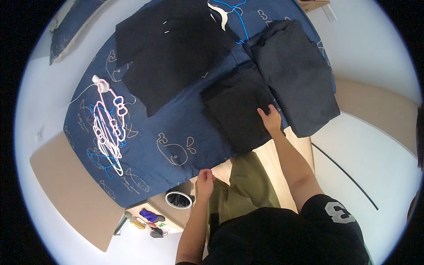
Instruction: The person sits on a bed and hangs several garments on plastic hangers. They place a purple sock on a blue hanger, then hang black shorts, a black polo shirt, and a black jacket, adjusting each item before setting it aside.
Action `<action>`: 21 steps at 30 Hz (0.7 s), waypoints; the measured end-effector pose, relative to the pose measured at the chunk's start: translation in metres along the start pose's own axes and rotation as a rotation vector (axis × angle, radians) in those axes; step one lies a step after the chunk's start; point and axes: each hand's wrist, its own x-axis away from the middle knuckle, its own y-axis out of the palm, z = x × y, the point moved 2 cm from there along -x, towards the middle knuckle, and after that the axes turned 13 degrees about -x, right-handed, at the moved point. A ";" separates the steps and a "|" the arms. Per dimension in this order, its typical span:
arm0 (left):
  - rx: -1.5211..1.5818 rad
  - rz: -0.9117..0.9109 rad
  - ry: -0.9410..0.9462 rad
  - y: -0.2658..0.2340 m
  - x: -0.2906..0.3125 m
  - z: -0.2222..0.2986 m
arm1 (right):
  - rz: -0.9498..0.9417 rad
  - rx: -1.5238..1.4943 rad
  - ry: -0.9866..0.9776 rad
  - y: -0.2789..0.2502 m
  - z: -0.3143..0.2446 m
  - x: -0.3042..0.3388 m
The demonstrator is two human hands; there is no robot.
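Black T-shirt [282,238] on my torso fills the bottom edge, olive trousers [254,181] just past it. Right hand [271,119]: resting on the folded black garment [236,110] at its right side, thumb spread from fingers; can't tell if it's pinching cloth. Left hand [205,183]: fingers curled nearly closed by the sheet's near edge, nothing showing in it. Folded garment sits on the blue whale-print sheet [143,137], between the spread black garment [172,53] and the dark folded cloth [298,77]. Pink-and-white hangers [115,123] piled far left.
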 end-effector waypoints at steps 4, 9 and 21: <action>-0.053 -0.069 0.022 0.005 -0.008 -0.013 | -0.128 -0.251 -0.279 0.008 0.004 -0.009; 0.164 -0.107 0.164 0.022 -0.020 0.070 | -0.420 -0.558 -0.205 -0.015 -0.061 0.050; 0.588 -0.105 0.187 -0.031 0.067 0.222 | -0.634 -0.192 -0.844 -0.076 -0.226 0.234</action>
